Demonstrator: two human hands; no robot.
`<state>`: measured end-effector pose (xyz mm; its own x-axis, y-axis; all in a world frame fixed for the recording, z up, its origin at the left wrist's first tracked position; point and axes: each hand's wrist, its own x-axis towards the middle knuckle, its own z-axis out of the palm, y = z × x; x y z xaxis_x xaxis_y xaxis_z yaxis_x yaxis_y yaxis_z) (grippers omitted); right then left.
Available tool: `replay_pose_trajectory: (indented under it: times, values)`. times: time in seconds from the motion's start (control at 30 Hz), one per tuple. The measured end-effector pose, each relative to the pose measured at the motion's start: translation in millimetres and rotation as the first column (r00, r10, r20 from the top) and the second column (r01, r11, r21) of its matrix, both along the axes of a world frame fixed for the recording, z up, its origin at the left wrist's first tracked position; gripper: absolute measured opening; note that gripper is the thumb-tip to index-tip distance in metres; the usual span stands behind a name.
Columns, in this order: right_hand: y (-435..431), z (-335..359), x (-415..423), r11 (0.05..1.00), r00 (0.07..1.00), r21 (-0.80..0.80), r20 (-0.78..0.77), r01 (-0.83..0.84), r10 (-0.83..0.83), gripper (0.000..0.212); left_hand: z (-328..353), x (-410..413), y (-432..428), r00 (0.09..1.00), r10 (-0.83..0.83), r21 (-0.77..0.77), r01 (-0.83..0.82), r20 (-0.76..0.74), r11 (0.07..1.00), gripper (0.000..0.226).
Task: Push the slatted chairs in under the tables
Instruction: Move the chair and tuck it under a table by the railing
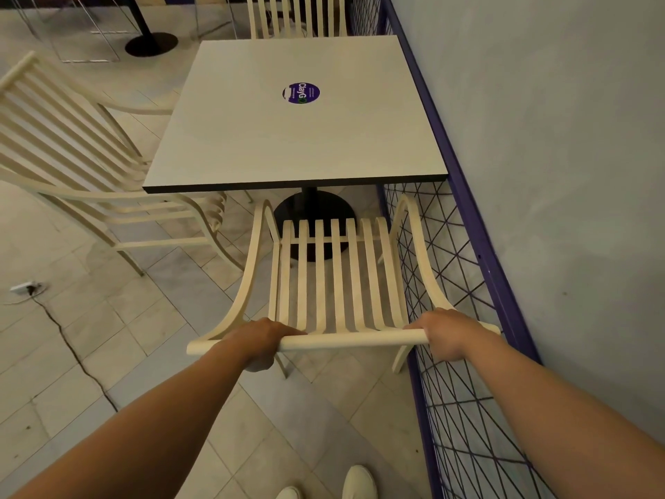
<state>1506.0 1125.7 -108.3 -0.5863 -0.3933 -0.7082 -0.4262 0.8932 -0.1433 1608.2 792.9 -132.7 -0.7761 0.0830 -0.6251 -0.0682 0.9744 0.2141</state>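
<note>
A cream slatted chair [338,275] stands in front of me, its seat front close to the near edge of a square pale table [252,138] with a purple round sticker. My left hand [261,340] grips the left part of the chair's top rail. My right hand [448,334] grips the right part of the same rail. The seat sits mostly outside the table edge, over the black round table base [315,210]. A second slatted chair [82,156] stands at the table's left side, angled. A third slatted chair [298,16] is at the table's far side.
A purple wire-mesh fence [464,354] runs along the right, close to the chair's right armrest, with a grey wall [557,174] behind it. A power strip and cable [25,288] lie on the tiled floor at left. Another black table base [151,43] stands far left. My shoes [356,482] show below.
</note>
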Motion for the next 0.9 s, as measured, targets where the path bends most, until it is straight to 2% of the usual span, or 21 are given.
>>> replay_pose_trajectory:
  times: [0.17, 0.57, 0.7, 0.9]
  values:
    - [5.1, -0.4, 9.7, 1.000, 1.000, 0.011, 0.012, -0.001, 0.001, 0.069, 1.0, 8.0, 4.7, 1.000, -0.019, -0.013, 0.019, 0.008, 1.000, 0.072]
    - [12.7, -1.4, 18.4, 1.000, 1.000, 0.024, -0.003, 0.003, -0.003, 0.074, 3.0, 19.9, 10.5, 0.999, 0.036, 0.008, -0.036, -0.005, 0.999, 0.069]
    - [9.2, 7.0, 22.1, 0.998, 0.999, -0.044, -0.001, 0.041, -0.041, 0.066, 12.6, 26.3, 10.8, 0.999, 0.019, -0.023, -0.019, -0.032, 1.000, 0.072]
    - [-31.8, 39.1, 21.8, 0.992, 0.998, -0.124, 0.061, 0.032, -0.024, 0.079, 54.7, 26.1, 9.0, 0.995, 0.097, 0.008, -0.097, -0.028, 0.995, 0.075]
